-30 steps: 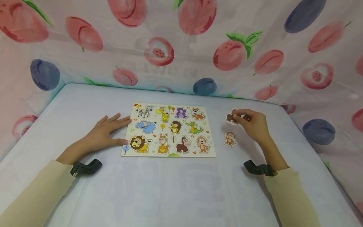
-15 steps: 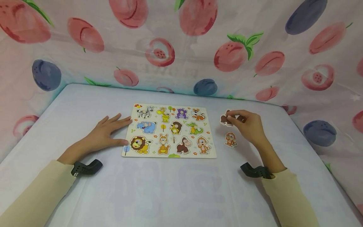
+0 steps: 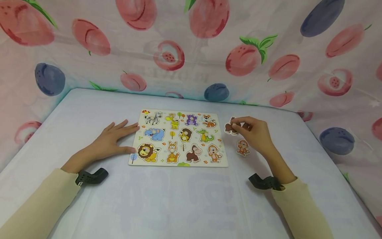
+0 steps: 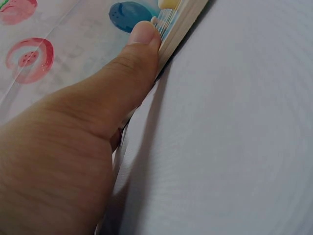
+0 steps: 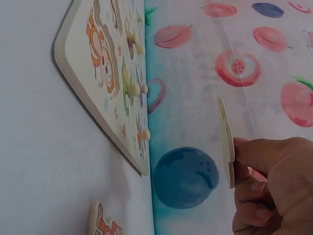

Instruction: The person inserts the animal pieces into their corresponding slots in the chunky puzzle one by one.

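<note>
A wooden animal puzzle board lies flat on the table. My left hand rests at its left edge with fingers spread; in the left wrist view the thumb touches the board's edge. Right of the board, my right hand pinches a brown gorilla puzzle piece between thumb and fingers. The right wrist view shows that piece edge-on, held above the table. Below the hand, a monkey puzzle piece lies on the cloth. The board's gorilla and monkey spots show recessed pictures without knobs.
Several knobbed animal pieces, among them a lion and a crocodile, sit in the board. White cloth covers the table. A fruit-print curtain rises behind it. Each wrist wears a black camera mount.
My right hand has moved left toward the board, carrying the gorilla piece with it. The left hand and the monkey piece have stayed in place.
</note>
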Demonstrator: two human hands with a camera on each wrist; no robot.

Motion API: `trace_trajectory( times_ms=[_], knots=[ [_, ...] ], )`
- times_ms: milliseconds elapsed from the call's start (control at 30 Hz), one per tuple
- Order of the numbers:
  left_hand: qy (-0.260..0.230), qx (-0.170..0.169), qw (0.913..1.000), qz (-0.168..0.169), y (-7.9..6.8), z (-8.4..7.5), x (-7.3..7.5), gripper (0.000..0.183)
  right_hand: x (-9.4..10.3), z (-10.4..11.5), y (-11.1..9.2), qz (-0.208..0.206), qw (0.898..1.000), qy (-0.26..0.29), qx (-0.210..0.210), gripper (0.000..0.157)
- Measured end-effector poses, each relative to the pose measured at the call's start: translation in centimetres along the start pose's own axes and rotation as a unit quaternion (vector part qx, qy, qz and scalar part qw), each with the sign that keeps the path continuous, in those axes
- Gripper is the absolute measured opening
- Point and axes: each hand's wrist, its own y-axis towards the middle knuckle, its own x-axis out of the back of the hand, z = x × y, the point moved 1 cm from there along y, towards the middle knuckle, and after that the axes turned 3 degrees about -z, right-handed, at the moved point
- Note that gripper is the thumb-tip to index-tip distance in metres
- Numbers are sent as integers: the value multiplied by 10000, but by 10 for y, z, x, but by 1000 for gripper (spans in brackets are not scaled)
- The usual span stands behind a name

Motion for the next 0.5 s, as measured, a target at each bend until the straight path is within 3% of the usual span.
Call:
trace_trajectory(
  times_ms=[500],
  knots=[
    [-34,26,10000,-54,1,3,-2,85,-20,17,-2,247,9994,154,188,17]
  ],
)
